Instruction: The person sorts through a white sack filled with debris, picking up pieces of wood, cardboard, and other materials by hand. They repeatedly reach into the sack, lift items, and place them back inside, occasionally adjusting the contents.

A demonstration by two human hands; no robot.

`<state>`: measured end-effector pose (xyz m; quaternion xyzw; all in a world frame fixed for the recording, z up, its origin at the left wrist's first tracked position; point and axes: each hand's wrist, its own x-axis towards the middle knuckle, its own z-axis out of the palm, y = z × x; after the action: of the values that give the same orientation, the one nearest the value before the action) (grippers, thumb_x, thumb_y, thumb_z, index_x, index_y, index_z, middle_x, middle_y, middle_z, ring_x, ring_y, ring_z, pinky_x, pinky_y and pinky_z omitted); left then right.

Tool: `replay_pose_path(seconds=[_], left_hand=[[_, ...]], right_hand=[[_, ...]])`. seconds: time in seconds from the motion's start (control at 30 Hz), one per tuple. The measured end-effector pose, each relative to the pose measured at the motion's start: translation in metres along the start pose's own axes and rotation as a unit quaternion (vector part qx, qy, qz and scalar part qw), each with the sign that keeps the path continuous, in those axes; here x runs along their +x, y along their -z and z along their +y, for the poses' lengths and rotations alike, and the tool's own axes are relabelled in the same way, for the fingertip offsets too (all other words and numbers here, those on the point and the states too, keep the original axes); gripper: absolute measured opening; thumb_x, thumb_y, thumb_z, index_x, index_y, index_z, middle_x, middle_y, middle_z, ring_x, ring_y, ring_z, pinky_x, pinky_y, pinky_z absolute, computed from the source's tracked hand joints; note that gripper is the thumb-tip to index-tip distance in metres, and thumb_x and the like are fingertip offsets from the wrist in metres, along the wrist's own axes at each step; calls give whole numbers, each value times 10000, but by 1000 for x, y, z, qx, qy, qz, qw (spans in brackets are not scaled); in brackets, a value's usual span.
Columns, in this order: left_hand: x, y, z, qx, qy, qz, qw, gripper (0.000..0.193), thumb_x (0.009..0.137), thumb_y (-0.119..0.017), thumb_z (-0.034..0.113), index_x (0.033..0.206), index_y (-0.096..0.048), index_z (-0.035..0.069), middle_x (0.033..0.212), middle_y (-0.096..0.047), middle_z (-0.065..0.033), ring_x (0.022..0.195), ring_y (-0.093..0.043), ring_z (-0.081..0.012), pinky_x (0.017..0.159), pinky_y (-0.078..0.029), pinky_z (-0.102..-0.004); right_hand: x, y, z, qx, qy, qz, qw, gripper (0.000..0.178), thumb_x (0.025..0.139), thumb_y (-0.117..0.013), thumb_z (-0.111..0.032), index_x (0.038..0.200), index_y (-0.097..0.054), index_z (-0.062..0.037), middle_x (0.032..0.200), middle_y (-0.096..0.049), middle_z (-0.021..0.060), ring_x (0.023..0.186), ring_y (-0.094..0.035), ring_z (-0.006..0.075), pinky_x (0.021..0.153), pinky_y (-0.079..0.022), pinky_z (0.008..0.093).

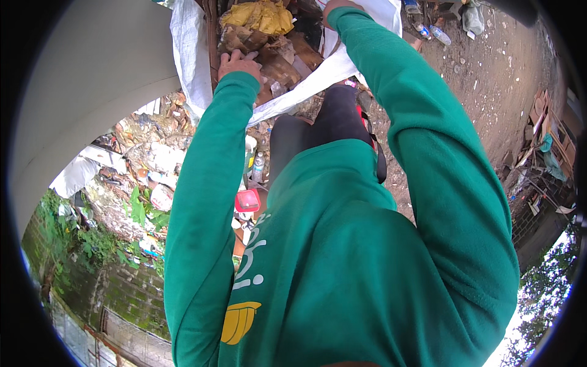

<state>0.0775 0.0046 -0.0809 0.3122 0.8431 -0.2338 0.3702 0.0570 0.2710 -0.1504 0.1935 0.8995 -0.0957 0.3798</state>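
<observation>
A large white woven sack [191,58] lies gaping at the top of the view. Inside it are brown cardboard pieces [278,67] and a crumpled yellow plastic bag [260,16]. My left hand [240,65] rests on the cardboard near the sack's left side, its fingers spread and pressed down. Over the sack's right side reaches my right hand [338,8], close to the white rim; its fingers are mostly hidden, so I cannot make out what they hold. Green sleeves cover both my arms.
Loose litter covers the ground at left, with a clear plastic bottle [258,166] and a red plastic container [247,200]. More plastic bottles [440,35] lie at the upper right. A pale curved surface [92,67] rises at left; broken cardboard and sticks [547,131] pile up far right.
</observation>
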Motion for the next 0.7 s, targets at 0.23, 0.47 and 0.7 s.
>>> replay_pose_path(seconds=[0.23, 0.47, 0.7], left_hand=[[6, 8, 2, 26, 5, -48, 998, 453, 912, -622, 462, 1344, -635, 328, 1567, -387, 145, 1360, -372, -201, 1078, -275, -443], [6, 4, 1, 18, 2, -35, 999, 444, 904, -631, 464, 1321, -652, 314, 1551, -411, 140, 1343, -389, -187, 1070, -279, -441], [11, 4, 4, 22, 0, -7, 1000, 433, 884, -651, 466, 1285, -680, 307, 1506, -471, 123, 1309, -417, -178, 1063, -283, -425]], right_hand=[[-23, -30, 5, -286, 179, -53, 940, 365, 803, -713, -103, 1167, -736, -132, 1156, -728, 88, 1030, -712, 324, 826, -588, 501], [-57, -18, 7, -353, 266, -128, 888, 355, 805, -679, -85, 1156, -710, -43, 1125, -725, 152, 1022, -710, 345, 809, -586, 529], [16, -21, 7, -261, 214, -48, 940, 347, 887, -554, -236, 1102, -726, -24, 1104, -713, 199, 985, -708, 360, 838, -566, 473]])
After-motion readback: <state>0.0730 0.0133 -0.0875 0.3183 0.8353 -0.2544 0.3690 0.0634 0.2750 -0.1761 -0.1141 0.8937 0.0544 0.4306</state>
